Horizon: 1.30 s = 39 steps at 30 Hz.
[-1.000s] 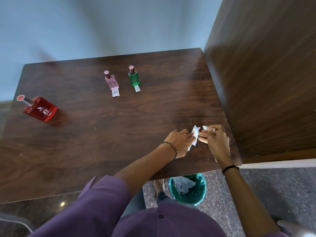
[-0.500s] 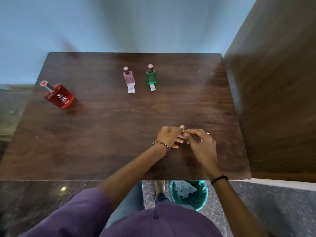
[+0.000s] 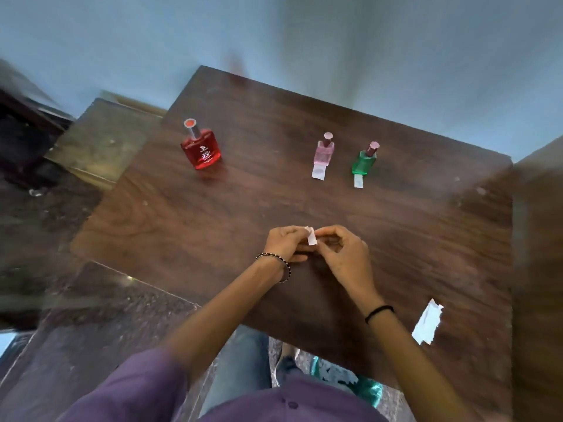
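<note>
My left hand [image 3: 285, 243] and my right hand [image 3: 344, 254] meet above the middle of the dark wooden table [image 3: 243, 220] and pinch a small white paper strip [image 3: 311, 237] between their fingertips. At the far side stand a red perfume bottle [image 3: 201, 149], a small pink bottle [image 3: 324, 150] and a small green bottle [image 3: 364, 161]. A white paper strip [image 3: 319, 172] lies in front of the pink bottle, and another strip [image 3: 358, 181] lies in front of the green one.
A larger torn white paper piece [image 3: 427, 322] lies near the table's front right edge. A teal bin [image 3: 365, 388] with paper scraps stands on the floor under the front edge. A dark wooden cabinet [image 3: 539, 269] rises at the right. A lower surface [image 3: 100, 141] sits to the left.
The view has swung, so the table now looks turned. My hands have stayed together; the small white strip shows between my fingertips again, and a torn paper piece is now in view at the front right.
</note>
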Each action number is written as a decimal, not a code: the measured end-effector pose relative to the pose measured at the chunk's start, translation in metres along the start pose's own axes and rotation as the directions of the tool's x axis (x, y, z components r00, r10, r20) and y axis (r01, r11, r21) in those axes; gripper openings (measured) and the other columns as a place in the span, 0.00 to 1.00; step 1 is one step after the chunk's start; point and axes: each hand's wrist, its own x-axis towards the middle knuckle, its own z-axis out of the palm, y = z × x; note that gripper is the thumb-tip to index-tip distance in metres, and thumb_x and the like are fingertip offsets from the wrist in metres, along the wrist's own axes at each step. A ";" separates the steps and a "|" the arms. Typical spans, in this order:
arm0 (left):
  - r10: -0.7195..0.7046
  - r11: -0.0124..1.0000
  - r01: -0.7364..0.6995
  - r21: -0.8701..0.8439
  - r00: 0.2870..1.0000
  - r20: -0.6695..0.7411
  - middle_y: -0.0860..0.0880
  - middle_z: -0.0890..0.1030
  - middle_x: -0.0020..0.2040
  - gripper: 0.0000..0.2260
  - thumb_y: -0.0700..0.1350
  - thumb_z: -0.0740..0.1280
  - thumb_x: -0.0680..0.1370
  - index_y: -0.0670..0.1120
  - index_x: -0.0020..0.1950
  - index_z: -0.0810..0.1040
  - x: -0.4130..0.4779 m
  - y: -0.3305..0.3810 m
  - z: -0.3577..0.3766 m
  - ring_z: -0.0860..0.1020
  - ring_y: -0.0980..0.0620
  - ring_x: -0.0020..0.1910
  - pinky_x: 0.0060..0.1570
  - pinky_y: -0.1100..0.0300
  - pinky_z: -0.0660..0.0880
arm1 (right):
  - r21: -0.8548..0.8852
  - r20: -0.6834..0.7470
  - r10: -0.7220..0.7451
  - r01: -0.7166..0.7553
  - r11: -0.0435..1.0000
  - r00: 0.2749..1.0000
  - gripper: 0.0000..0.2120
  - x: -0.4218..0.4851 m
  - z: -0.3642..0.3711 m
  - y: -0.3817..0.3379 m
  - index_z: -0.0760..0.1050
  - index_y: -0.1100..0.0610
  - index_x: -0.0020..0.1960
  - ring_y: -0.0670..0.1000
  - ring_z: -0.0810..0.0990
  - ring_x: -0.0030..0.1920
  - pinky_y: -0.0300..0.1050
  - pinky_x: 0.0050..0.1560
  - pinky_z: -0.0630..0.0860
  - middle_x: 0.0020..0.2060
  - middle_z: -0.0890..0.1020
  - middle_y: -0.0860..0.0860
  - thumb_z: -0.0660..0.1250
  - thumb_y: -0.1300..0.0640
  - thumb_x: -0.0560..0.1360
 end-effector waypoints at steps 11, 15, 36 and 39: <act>0.095 0.981 -0.143 -0.133 0.944 -0.315 0.43 0.82 0.48 0.08 0.37 0.69 0.78 0.40 0.57 0.76 0.047 0.041 -0.083 0.83 0.55 0.29 0.31 0.63 0.80 | -0.048 0.234 -0.131 0.146 0.988 0.963 0.06 0.106 0.086 -0.080 0.83 0.58 0.53 0.48 0.85 0.48 0.39 0.52 0.78 0.48 0.86 0.50 0.72 0.63 0.76; 0.101 0.971 -0.168 -0.167 0.932 -0.349 0.42 0.82 0.46 0.09 0.34 0.69 0.77 0.43 0.54 0.73 0.057 0.045 -0.099 0.84 0.50 0.31 0.33 0.58 0.81 | -0.033 0.328 -0.139 0.159 0.987 0.934 0.19 0.151 0.124 -0.108 0.76 0.58 0.65 0.49 0.83 0.51 0.40 0.53 0.77 0.57 0.83 0.50 0.76 0.58 0.76; 0.150 0.988 -0.154 -0.006 0.968 -0.200 0.39 0.83 0.45 0.07 0.33 0.65 0.80 0.34 0.56 0.80 0.068 0.031 -0.113 0.84 0.57 0.34 0.34 0.66 0.80 | 0.112 0.433 -0.162 0.125 0.986 0.887 0.18 0.191 0.148 -0.112 0.78 0.47 0.50 0.35 0.81 0.46 0.31 0.50 0.73 0.46 0.84 0.42 0.83 0.49 0.66; 0.130 0.991 -0.127 0.027 0.973 -0.193 0.39 0.84 0.43 0.05 0.35 0.68 0.79 0.36 0.53 0.81 0.062 0.021 -0.107 0.84 0.55 0.33 0.33 0.65 0.80 | 0.243 0.369 -0.064 -0.029 0.970 0.927 0.22 0.154 0.108 -0.086 0.81 0.46 0.53 0.44 0.86 0.51 0.44 0.56 0.81 0.49 0.87 0.45 0.84 0.45 0.64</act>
